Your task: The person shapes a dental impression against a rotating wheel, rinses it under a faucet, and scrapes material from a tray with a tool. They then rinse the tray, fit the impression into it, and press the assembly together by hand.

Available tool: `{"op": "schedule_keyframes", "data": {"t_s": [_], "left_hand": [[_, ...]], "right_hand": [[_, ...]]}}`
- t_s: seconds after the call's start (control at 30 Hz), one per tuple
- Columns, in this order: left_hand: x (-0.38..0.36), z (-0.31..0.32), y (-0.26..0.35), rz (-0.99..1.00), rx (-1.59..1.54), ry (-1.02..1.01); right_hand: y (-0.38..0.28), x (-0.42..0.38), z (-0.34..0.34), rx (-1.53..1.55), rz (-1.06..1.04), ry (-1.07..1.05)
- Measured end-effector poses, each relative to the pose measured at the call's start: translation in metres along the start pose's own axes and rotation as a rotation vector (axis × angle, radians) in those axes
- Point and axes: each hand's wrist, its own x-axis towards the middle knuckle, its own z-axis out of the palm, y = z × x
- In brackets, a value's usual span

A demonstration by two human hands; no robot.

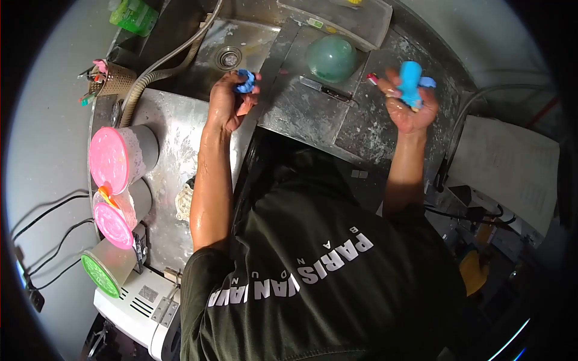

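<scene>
Near the sink's lower right edge, my left hand (227, 102) is curled round a small blue piece (245, 82), which shows between the thumb and fingers. Over the right part of the metal counter, my right hand (411, 109) grips a light blue object (410, 81) that sticks up from the palm; its outline is slightly blurred. A paler blue bit (427, 82) shows beside it at the fingers. Between the hands, a translucent green rounded object (332, 58) rests on the counter, with a knife-like tool (325, 89) just below it.
A sink (256, 37) with a drain and hose lies at the upper left. Pink-lidded tubs (109, 159), a green-lidded tub (101, 274) and a white machine (133, 307) line the left side. A clear tray (376, 27) stands behind; papers (503, 165) are at right.
</scene>
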Motion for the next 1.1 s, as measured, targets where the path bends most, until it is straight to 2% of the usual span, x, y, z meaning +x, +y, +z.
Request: {"op": "schedule_keyframes", "data": {"t_s": [0.03,0.1,0.2,0.3,0.37,0.4,0.43,0.47,0.5,0.53,0.57,0.63,0.67,0.77,0.8,0.83,0.87,0.9,0.93,1.03,1.07,1.1], "left_hand": [[0.0,-0.001,-0.001,0.051,0.325,0.073],[-0.004,0.003,0.004,0.102,0.902,0.153],[-0.029,0.02,0.04,0.037,0.845,-0.034],[-0.057,0.035,0.078,0.151,0.366,-0.327],[-0.057,0.026,0.095,0.087,0.071,-0.492],[-0.049,0.021,0.096,0.155,0.34,-0.388],[-0.033,0.019,0.092,0.182,0.856,-0.064],[0.005,-0.016,0.082,0.363,1.422,0.087],[0.021,-0.034,0.066,0.615,1.689,0.296],[0.025,-0.034,0.065,0.486,1.528,0.302],[0.027,-0.036,0.063,0.408,1.491,0.258],[0.023,-0.031,0.061,0.375,1.519,0.314],[0.023,-0.037,0.056,0.438,1.493,0.338],[-0.001,-0.037,0.055,0.382,1.332,0.402],[-0.011,-0.042,0.054,0.496,1.378,0.424],[-0.023,-0.048,0.061,0.308,1.123,0.331],[-0.059,-0.026,0.07,0.249,0.946,0.372],[-0.079,-0.028,0.075,0.237,0.846,0.361],[-0.095,-0.037,0.072,0.283,0.737,0.406],[-0.158,-0.059,0.064,0.45,0.643,0.443],[-0.181,-0.06,0.06,0.467,0.574,0.457],[-0.204,-0.062,0.055,0.487,0.504,0.469]], "right_hand": [[-0.009,-0.003,-0.002,-0.4,0.09,0.211],[-0.01,-0.006,-0.002,-0.714,0.154,0.386],[-0.009,-0.008,0.006,-1.187,0.255,0.649],[-0.03,-0.023,0.025,-0.601,-0.115,0.037],[-0.036,-0.007,0.024,-0.212,-0.027,-0.493],[-0.03,0.007,0.017,-0.114,0.011,-0.589],[-0.016,0.014,0.02,-0.495,0.039,-0.228],[-0.003,0.021,0.024,-0.804,0.191,0.108],[0.021,0.044,0.044,-1.441,0.233,0.365],[0.037,0.056,0.028,-1.721,0.235,0.317],[0.051,0.063,0.024,-1.558,0.233,0.263],[0.071,0.078,0.023,-1.244,0.249,0.168],[0.082,0.086,0.022,-1.246,0.262,0.146],[0.107,0.108,0.024,-1.202,0.336,0.122],[0.109,0.114,0.034,-1.115,0.429,0.14],[0.112,0.118,0.042,-0.891,0.477,0.063],[0.114,0.123,0.047,-0.668,0.516,0.0],[0.114,0.129,0.048,-0.67,0.522,-0.051],[0.115,0.135,0.049,-0.672,0.527,-0.101],[0.138,0.148,0.069,-1.132,0.506,-0.079],[0.138,0.154,0.063,-0.69,0.626,-0.247],[0.147,0.155,0.07,-0.75,0.657,-0.245]]}}
